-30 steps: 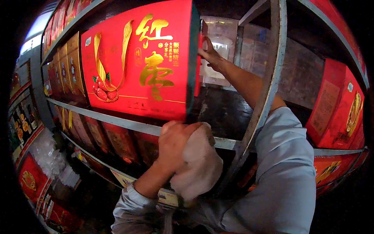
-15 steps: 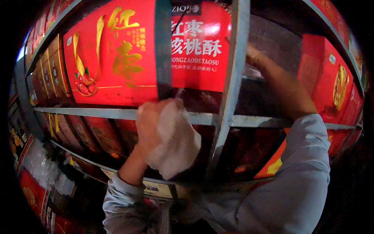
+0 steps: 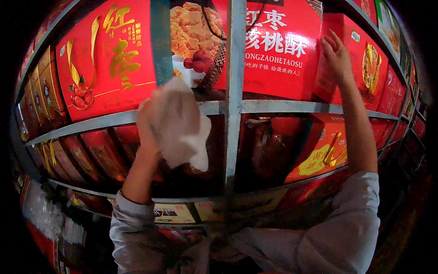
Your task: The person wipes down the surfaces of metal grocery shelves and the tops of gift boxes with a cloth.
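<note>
A damp-looking white cloth (image 3: 180,128) is gripped in my left hand (image 3: 148,121), in front of the upper shelf's rail. Behind it stands a wide red gift box (image 3: 283,50) with a pastry and red date picture and a dark carry cord, crossing behind the grey metal post (image 3: 234,68). My right hand (image 3: 336,55) is raised at that box's right end, beside the neighbouring red box (image 3: 360,59). Its fingers are bent but apart, with nothing seen in them. Whether the fingertips touch a box, I cannot tell.
Left of the wide box stands another red gift box (image 3: 109,59) with gold lettering and a ribbon picture. A grey shelf rail (image 3: 287,107) runs below. The lower shelf holds dark red boxes (image 3: 100,146) and an orange box (image 3: 319,146). Pale boxes (image 3: 173,213) lie further down.
The wide red box has shifted right behind the post and now stands against the right-hand box. My right hand has come out from behind the post to its right end. The view has shifted.
</note>
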A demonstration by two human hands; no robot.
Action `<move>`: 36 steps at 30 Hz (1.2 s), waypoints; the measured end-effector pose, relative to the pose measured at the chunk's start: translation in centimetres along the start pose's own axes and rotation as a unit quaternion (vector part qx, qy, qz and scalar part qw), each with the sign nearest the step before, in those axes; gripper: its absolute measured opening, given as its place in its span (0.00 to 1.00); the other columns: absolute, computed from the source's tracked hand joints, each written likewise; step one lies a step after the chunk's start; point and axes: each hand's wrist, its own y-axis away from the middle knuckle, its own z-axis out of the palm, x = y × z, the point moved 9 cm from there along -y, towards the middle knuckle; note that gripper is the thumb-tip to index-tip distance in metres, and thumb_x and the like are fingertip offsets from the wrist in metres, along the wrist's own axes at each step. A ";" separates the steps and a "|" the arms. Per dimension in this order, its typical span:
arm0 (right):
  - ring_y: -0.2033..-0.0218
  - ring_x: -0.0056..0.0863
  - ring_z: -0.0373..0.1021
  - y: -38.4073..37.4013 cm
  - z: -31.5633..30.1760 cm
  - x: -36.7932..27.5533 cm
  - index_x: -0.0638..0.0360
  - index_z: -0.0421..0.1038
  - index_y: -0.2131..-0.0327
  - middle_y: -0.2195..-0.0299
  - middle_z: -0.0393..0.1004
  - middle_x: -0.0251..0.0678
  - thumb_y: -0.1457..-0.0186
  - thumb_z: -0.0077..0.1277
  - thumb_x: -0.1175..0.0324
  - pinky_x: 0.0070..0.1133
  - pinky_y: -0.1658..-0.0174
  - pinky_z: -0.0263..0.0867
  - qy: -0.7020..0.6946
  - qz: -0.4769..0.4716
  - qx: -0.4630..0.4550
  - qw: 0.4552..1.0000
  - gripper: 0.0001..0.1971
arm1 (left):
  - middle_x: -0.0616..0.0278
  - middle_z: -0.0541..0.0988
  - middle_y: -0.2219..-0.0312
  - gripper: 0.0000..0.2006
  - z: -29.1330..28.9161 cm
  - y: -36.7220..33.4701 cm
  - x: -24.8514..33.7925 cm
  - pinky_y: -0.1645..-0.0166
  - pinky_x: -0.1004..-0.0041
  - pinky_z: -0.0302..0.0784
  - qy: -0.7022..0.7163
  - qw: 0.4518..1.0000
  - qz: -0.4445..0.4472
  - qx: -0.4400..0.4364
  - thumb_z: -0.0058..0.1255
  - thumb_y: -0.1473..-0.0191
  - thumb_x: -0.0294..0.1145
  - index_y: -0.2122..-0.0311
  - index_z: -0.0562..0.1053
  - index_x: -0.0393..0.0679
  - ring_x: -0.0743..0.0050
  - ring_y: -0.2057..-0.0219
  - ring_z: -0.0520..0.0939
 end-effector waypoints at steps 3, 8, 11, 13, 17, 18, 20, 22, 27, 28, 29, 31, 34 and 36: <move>0.61 0.26 0.65 3.8 1.5 0.0 0.62 0.52 0.50 0.61 0.67 0.41 0.54 0.51 0.60 0.22 0.57 0.61 0.043 0.001 0.096 0.994 0.30 | 0.60 0.74 0.71 0.15 0.6 -1.2 0.3 0.64 0.69 0.65 -0.033 0.988 0.003 -0.150 0.42 0.56 0.40 0.65 0.70 0.43 0.65 0.68 0.73; 0.63 0.25 0.66 6.5 7.5 2.5 0.62 0.57 0.54 0.61 0.67 0.39 0.54 0.51 0.61 0.21 0.60 0.63 -0.294 0.237 -0.094 0.921 0.26 | 0.61 0.69 0.63 0.20 -0.4 -3.2 -2.0 0.58 0.76 0.63 0.529 0.803 -0.271 -0.044 0.39 0.52 0.44 0.62 0.68 0.37 0.74 0.63 0.69; 0.65 0.23 0.66 6.0 6.9 3.0 0.62 0.58 0.54 0.62 0.68 0.37 0.54 0.50 0.62 0.20 0.61 0.63 -0.258 0.227 -0.105 0.933 0.24 | 0.60 0.70 0.65 0.22 3.7 -4.0 -3.7 0.59 0.75 0.63 0.593 0.684 -0.416 -0.082 0.43 0.56 0.46 0.61 0.68 0.36 0.73 0.64 0.70; 0.65 0.21 0.66 5.4 5.4 6.6 0.62 0.58 0.54 0.62 0.68 0.36 0.53 0.50 0.62 0.19 0.62 0.63 -0.243 0.237 -0.098 0.936 0.24 | 0.59 0.71 0.67 0.23 4.8 -5.2 -2.6 0.61 0.73 0.65 0.644 0.639 -0.411 -0.088 0.43 0.57 0.46 0.61 0.67 0.36 0.71 0.66 0.71; 0.62 0.32 0.66 4.2 2.9 5.7 0.64 0.56 0.54 0.61 0.67 0.43 0.54 0.49 0.67 0.24 0.58 0.61 -0.018 0.144 -0.011 0.989 0.24 | 0.61 0.72 0.70 0.21 8.8 -5.3 -4.0 0.65 0.72 0.68 0.705 0.570 -0.415 -0.076 0.41 0.54 0.47 0.63 0.68 0.39 0.71 0.70 0.73; 0.60 0.36 0.65 4.2 2.7 2.7 0.65 0.56 0.54 0.60 0.66 0.45 0.54 0.49 0.68 0.26 0.57 0.60 0.107 0.043 0.020 0.993 0.24 | 0.63 0.72 0.71 0.19 9.8 -4.9 -4.8 0.66 0.72 0.69 0.699 0.573 -0.420 -0.080 0.40 0.54 0.48 0.64 0.68 0.42 0.71 0.71 0.73; 0.54 0.46 0.57 4.4 3.1 -3.5 0.64 0.56 0.54 0.56 0.60 0.52 0.57 0.48 0.70 0.31 0.52 0.55 0.226 -0.172 0.108 0.953 0.25 | 0.64 0.72 0.72 0.19 9.5 -5.3 -4.2 0.68 0.73 0.70 0.701 0.574 -0.419 -0.064 0.39 0.53 0.49 0.64 0.68 0.44 0.72 0.73 0.74; 0.52 0.44 0.56 3.0 5.1 -7.4 0.62 0.56 0.53 0.54 0.58 0.50 0.58 0.50 0.68 0.30 0.50 0.53 0.278 -0.251 0.098 0.922 0.26 | 0.64 0.72 0.73 0.19 9.5 -5.4 -4.1 0.69 0.73 0.70 0.697 0.585 -0.408 -0.071 0.38 0.53 0.49 0.65 0.68 0.44 0.72 0.73 0.74; 0.53 0.39 0.55 -3.5 11.5 -12.3 0.53 0.60 0.55 0.55 0.60 0.42 0.59 0.50 0.56 0.37 0.50 0.49 0.378 -0.329 0.115 0.858 0.26 | 0.62 0.72 0.72 0.20 9.8 -4.7 -4.4 0.68 0.73 0.69 0.661 0.607 -0.430 -0.097 0.38 0.53 0.49 0.65 0.69 0.41 0.71 0.73 0.73; 0.57 0.37 0.60 -4.2 12.5 -13.0 0.53 0.63 0.57 0.60 0.64 0.39 0.58 0.48 0.53 0.37 0.54 0.53 0.403 -0.348 0.126 0.837 0.24 | 0.61 0.72 0.71 0.20 9.3 -5.0 -3.8 0.66 0.73 0.68 0.664 0.610 -0.422 -0.089 0.38 0.53 0.47 0.65 0.69 0.38 0.71 0.72 0.73; 0.62 0.36 0.64 -4.3 13.3 -14.0 0.54 0.66 0.60 0.65 0.69 0.37 0.57 0.46 0.50 0.38 0.57 0.56 0.425 -0.367 0.137 0.816 0.23 | 0.60 0.72 0.71 0.21 8.6 -5.1 -3.4 0.65 0.73 0.68 0.666 0.615 -0.416 -0.076 0.38 0.53 0.46 0.65 0.69 0.35 0.71 0.71 0.73; 0.60 0.36 0.63 -6.4 14.9 -13.0 0.54 0.66 0.62 0.65 0.68 0.38 0.56 0.44 0.48 0.40 0.53 0.51 0.449 -0.252 0.025 0.857 0.23 | 0.60 0.72 0.70 0.22 8.0 -4.9 -3.3 0.64 0.74 0.67 0.648 0.619 -0.439 -0.069 0.38 0.53 0.47 0.65 0.69 0.35 0.71 0.70 0.73; 0.62 0.36 0.63 -6.7 15.6 -12.6 0.54 0.66 0.66 0.67 0.68 0.39 0.57 0.44 0.47 0.40 0.53 0.49 0.434 -0.241 -0.007 0.868 0.22 | 0.59 0.72 0.68 0.23 8.3 -4.7 -4.6 0.63 0.75 0.67 0.634 0.638 -0.434 -0.057 0.38 0.53 0.47 0.64 0.69 0.35 0.71 0.69 0.73; 0.63 0.36 0.63 -6.6 15.7 -12.7 0.55 0.66 0.67 0.69 0.68 0.39 0.57 0.44 0.47 0.39 0.54 0.50 0.422 -0.269 0.010 0.866 0.21 | 0.58 0.72 0.67 0.23 8.5 -4.8 -5.6 0.62 0.74 0.66 0.621 0.657 -0.424 -0.047 0.39 0.54 0.47 0.63 0.68 0.34 0.71 0.68 0.73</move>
